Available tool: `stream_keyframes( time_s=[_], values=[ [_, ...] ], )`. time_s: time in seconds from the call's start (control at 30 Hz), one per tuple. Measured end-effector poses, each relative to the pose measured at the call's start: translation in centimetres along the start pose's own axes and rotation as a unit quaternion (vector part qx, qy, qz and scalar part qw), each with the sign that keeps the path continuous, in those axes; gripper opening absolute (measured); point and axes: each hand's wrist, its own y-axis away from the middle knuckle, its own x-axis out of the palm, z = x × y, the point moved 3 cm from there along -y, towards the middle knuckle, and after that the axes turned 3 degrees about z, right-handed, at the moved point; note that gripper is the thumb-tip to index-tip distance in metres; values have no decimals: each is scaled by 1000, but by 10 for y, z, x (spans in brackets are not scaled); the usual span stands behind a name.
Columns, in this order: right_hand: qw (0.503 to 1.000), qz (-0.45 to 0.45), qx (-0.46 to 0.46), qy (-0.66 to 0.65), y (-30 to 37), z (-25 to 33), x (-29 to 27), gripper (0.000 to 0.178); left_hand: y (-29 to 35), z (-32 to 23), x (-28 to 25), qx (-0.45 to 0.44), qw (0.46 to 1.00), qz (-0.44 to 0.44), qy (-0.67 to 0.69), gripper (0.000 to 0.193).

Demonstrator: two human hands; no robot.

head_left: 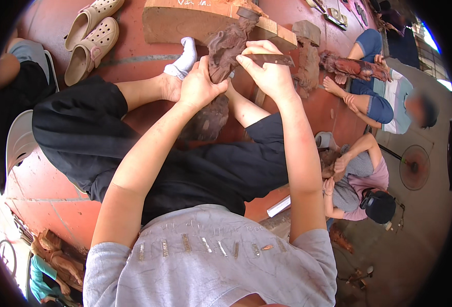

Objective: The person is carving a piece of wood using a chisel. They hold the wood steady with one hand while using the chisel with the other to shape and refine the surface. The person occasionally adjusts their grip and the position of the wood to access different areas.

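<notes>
A dark brown carved wooden figure (227, 47) is tilted in front of me, its far end over a thick pale wood block (172, 25). My left hand (199, 86) is wrapped round the near end of the carving. A flat, dark brown strip with a slanted end (273, 60) is pinched in my right hand (268, 71), thumb on top. Its inner end reaches the carving's right side; I cannot tell whether it is a blade or folded abrasive. Below the carving, between my legs, lies a dark rough chunk (210, 120).
Beige clogs (92, 43) lie on the red tiled floor at far left. Right of my hands stands a rough brown carving (308, 64), with a reddish carving (356, 67) beyond. Two people sit at right, one bent over a brown piece (329, 161). A fan (414, 167) stands behind them.
</notes>
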Motion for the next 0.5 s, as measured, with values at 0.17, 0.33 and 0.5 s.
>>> stream_keyframes(
  time_s=[0.17, 0.33, 0.5],
  values=[
    [999, -16, -40, 30, 6, 14, 5, 15, 1, -2, -2, -2, 1000, 9, 12, 76],
    [1000, -25, -18, 8, -1, 2, -1, 14, 1, -1, -1, -3, 1000, 2, -5, 77],
    [997, -45, -34, 43, 4, 15, 8, 14, 1, -2, -1, -9, 1000, 8, 8, 77]
  ],
)
